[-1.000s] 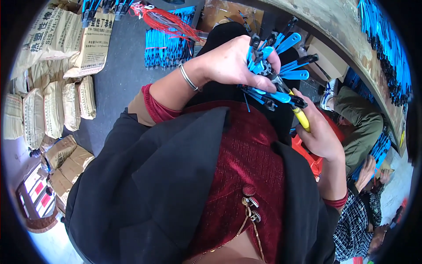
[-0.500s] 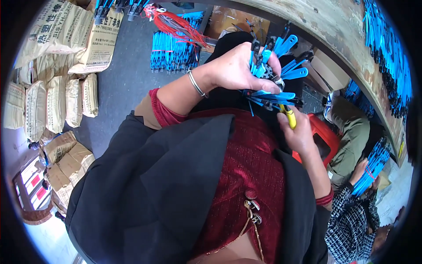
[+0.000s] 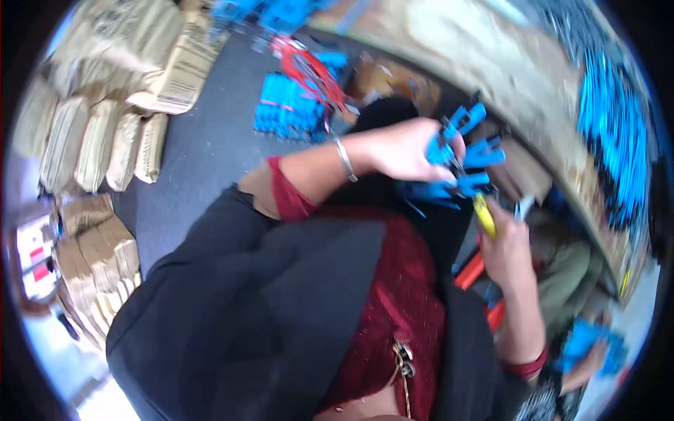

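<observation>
My left hand (image 3: 408,150) is closed round a cluster of blue plastic strips with black ends (image 3: 483,152), which fan out to the right past the fingers. In my right hand (image 3: 508,247) is a yellow-handled hand tool (image 3: 484,216), gripped by its handle. Its working end points up at the underside of the cluster, close to my left thumb; blur hides its shape and whether it touches the strips. Both hands are above my lap, in front of the bench edge.
A wooden bench (image 3: 484,52) crosses the upper right, with long blue strips (image 3: 614,133) on it. Bundled blue strips (image 3: 289,105) and red cords (image 3: 309,67) lie left of my hands. Paper sacks (image 3: 98,140) stand at far left. A co-worker's hand (image 3: 593,361) holds blue strips at lower right.
The view has shifted and blurred. Both hands appear farther right and a little lower; my right hand and the yellow-handled tool have drawn slightly away from my left hand. Both grips persist.
</observation>
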Demonstrator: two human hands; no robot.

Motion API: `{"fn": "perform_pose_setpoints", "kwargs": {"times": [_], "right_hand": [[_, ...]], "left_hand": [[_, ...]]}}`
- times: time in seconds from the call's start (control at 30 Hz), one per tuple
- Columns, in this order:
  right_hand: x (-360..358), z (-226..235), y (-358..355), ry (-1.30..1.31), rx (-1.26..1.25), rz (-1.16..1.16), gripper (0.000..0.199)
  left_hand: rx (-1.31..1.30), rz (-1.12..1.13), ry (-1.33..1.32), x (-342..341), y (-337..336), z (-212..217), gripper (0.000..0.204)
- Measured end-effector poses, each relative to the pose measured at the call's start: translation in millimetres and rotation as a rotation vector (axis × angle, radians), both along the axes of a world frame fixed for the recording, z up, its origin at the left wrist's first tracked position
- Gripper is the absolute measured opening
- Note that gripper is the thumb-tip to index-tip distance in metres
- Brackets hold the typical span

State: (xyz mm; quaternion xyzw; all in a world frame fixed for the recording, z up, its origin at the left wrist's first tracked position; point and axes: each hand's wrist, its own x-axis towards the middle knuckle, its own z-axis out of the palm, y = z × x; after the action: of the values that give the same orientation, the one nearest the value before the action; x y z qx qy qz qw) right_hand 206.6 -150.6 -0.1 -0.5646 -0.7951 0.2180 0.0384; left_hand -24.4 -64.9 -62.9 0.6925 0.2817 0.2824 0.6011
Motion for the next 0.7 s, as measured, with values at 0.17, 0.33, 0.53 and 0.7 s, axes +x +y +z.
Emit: {"fn": "perform_pose_setpoints", "kwargs": {"times": [0.17, 0.33, 0.53, 0.7], "right_hand": [[27.6, 11.8, -4.3, 0.425, -0.097, -0.347, 0.017], [45.7, 23.7, 13.3, 0.779, 0.018, -0.436, 0.017], [47.3, 24.7, 39.3, 0.554, 0.061, -0.341, 0.032], [29.7, 30.0, 56.4, 0.465, 0.183, -0.193, 0.036]], "left_hand": [[0.025, 0.226, -0.041, -23.0, 6.9, 45.3, 0.024], [-0.046, 0.512, 0.029, -65.0, 20.2, 150.7, 0.018], [0.124, 0.644, 0.439, -70.3, 139.6, 197.1, 0.035], [0.39, 0.863, 0.899, -66.1, 231.7, 152.5, 0.041]]}}
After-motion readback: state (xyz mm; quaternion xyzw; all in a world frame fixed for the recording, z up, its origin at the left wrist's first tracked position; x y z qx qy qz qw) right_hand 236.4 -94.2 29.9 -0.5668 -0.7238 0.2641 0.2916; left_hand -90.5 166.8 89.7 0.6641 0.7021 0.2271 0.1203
